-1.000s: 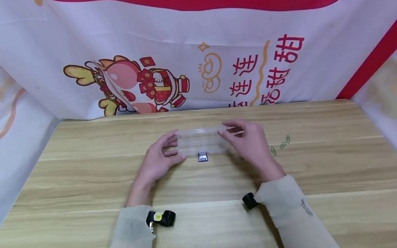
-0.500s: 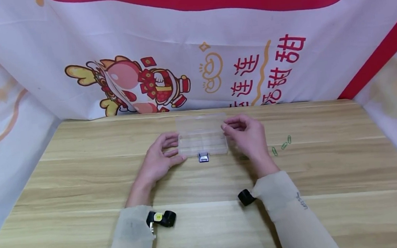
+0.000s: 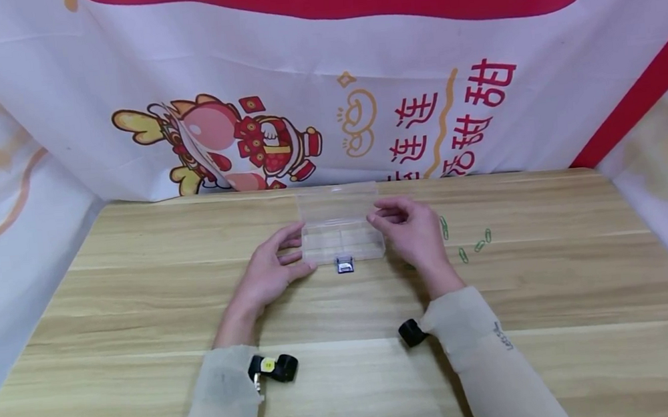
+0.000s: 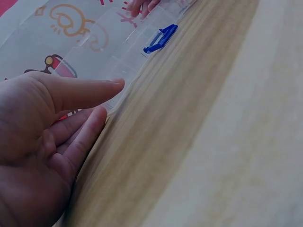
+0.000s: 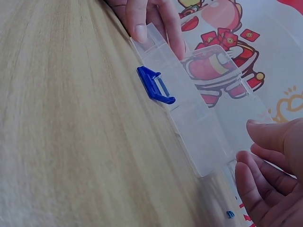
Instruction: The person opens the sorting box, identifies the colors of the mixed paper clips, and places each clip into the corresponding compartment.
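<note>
A clear plastic compartment box sits on the table, its lid raised at the back. In the head view a divider shows inside it. A blue latch hangs from the front edge. My left hand grips the left end of the box, thumb at the front corner and fingers round the end, as the left wrist view also shows. My right hand is at the right end near the hinge, its thumb over the lid's side edge and its fingers curled behind.
Several green paper clips lie on the wooden table right of my right hand; one clip is close beside it. A printed cloth hangs behind the table's back edge. Black wrist cameras sit on both sleeves.
The lid has swung up and back, away from the box. My right hand followed it, then came slightly down toward the hinge. My left hand has stayed at the left end.
</note>
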The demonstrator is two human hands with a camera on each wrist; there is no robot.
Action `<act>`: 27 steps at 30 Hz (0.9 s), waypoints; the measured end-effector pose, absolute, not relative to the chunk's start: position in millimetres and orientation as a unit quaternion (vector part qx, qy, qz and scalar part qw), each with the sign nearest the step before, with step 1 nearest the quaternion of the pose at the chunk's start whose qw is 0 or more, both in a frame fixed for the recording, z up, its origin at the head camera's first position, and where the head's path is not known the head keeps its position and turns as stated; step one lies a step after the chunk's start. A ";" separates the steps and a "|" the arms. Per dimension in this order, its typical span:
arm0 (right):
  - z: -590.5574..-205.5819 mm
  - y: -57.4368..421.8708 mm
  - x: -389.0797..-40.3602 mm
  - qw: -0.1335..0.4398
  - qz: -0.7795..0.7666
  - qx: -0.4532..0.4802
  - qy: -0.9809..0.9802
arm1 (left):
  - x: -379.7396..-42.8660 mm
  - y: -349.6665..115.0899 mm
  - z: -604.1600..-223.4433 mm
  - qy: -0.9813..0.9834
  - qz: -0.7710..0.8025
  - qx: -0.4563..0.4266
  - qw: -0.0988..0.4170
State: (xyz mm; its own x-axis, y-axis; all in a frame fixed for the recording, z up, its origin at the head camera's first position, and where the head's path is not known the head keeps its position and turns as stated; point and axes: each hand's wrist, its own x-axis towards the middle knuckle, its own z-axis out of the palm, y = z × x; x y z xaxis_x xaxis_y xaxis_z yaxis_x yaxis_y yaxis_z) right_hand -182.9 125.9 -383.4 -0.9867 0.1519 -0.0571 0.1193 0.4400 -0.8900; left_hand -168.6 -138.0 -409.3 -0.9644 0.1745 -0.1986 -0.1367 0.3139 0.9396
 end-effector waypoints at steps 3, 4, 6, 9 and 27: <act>-383.0 126.1 -182.3 0.008 0.521 -0.081 -0.850 | -168.5 -137.2 -408.8 0.800 0.584 0.009 0.136; -383.1 126.2 -182.1 0.007 0.520 -0.081 -0.850 | -168.1 -137.0 -408.3 0.801 0.584 0.008 0.136; -383.8 126.1 -181.8 0.006 0.521 -0.080 -0.850 | -168.0 -136.6 -408.4 0.801 0.582 0.006 0.137; -384.9 126.0 -181.1 0.007 0.522 -0.080 -0.849 | -167.2 -135.3 -408.6 0.803 0.581 0.006 0.134; -381.0 137.5 -172.5 -0.007 0.534 -0.062 -0.843 | -164.6 -130.2 -407.2 0.811 0.575 -0.001 0.106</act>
State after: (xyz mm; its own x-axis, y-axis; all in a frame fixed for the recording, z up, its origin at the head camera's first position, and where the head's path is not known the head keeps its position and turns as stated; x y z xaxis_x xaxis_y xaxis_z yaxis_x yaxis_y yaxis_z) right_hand -172.5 137.5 -381.0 -0.9922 0.0975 -0.0781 0.1123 0.4210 -0.9001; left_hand -164.6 -130.2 -407.2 -0.9777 0.1199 -0.1724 -0.1231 0.3380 0.9331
